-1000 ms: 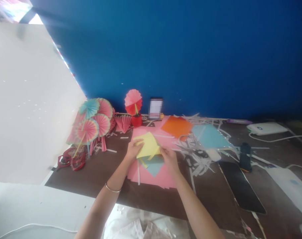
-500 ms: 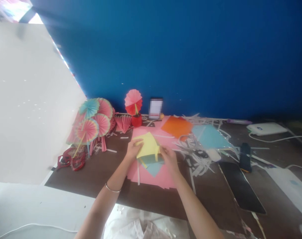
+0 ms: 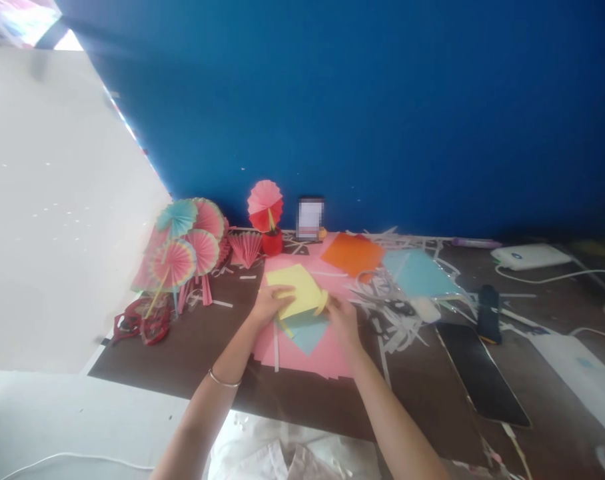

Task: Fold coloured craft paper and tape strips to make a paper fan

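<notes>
My left hand (image 3: pixel 268 305) pinches the left edge of a yellow paper sheet (image 3: pixel 295 287), fingers curled over it. On the sheet's right edge, my right hand (image 3: pixel 341 315) is closed around the paper. The yellow sheet lies tilted over a light blue sheet (image 3: pixel 305 333) and a stack of pink paper (image 3: pixel 302 353) on the dark brown table (image 3: pixel 182 353).
Colourful paper fans (image 3: pixel 185 243) stand at the left, with a red fan in a red pot (image 3: pixel 267 213) behind. An orange sheet (image 3: pixel 352 253), a blue sheet (image 3: pixel 417 272), white paper strips (image 3: pixel 387 313), a black phone (image 3: pixel 477 373), a power bank (image 3: pixel 525 255) and cables lie to the right.
The yellow sheet has dropped a little and lies flatter over the blue sheet. Both hands have stayed on its edges, shifting slightly.
</notes>
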Tool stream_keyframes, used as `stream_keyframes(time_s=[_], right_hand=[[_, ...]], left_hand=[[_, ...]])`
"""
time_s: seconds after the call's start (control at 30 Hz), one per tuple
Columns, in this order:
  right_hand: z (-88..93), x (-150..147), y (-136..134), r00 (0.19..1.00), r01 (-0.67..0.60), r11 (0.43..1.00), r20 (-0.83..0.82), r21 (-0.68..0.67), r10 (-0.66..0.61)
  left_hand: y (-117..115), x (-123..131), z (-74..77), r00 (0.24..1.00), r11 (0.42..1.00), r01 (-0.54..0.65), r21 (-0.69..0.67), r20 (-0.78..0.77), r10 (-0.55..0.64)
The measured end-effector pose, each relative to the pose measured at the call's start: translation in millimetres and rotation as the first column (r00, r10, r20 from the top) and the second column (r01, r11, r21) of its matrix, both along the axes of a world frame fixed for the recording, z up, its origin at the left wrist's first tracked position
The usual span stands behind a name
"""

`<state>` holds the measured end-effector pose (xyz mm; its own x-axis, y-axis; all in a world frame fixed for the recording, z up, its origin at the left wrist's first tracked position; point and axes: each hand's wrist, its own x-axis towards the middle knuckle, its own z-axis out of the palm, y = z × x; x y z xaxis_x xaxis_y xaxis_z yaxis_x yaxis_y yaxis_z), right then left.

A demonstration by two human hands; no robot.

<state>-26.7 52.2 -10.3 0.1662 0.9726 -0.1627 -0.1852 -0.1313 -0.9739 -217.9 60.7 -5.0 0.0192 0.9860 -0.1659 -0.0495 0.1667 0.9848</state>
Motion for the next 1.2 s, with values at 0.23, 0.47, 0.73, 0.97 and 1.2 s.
stream_keyframes(time_s=[0.23, 0.47, 0.73, 0.97, 1.2], right_hand=[[4.1, -4, -1, 0.997, -0.020, 0.999, -0.074, -0.029, 0.018], [6.0, -3, 0, 0.992, -0.012, 1.000, -0.124, -0.006, 0.011], [11.8, -3, -3, 0.998, -0.061, 0.998, -0.005, 0.008, 0.061], [9.8, 1, -4, 0.963, 0.009, 0.997, 0.269, 0.072, -0.028], [17.2, -4, -8, 0.932, 0.060, 0.994, 0.351, 0.090, -0.088]], left_hand=[[1, -2, 3.8, 1.000, 0.999, 0.016, -0.029, 0.025, -0.015], [2, -4, 1.1, 1.000, 1.000, 0.005, 0.008, -0.001, -0.005], [2, -3, 1.8, 1.000, 1.000, -0.013, 0.010, 0.001, 0.013], [0, -4, 7.3, 1.000, 1.000, -0.007, 0.004, -0.027, 0.007], [1, 1, 8.3, 0.999, 1.000, -0.004, 0.008, -0.051, 0.004]])
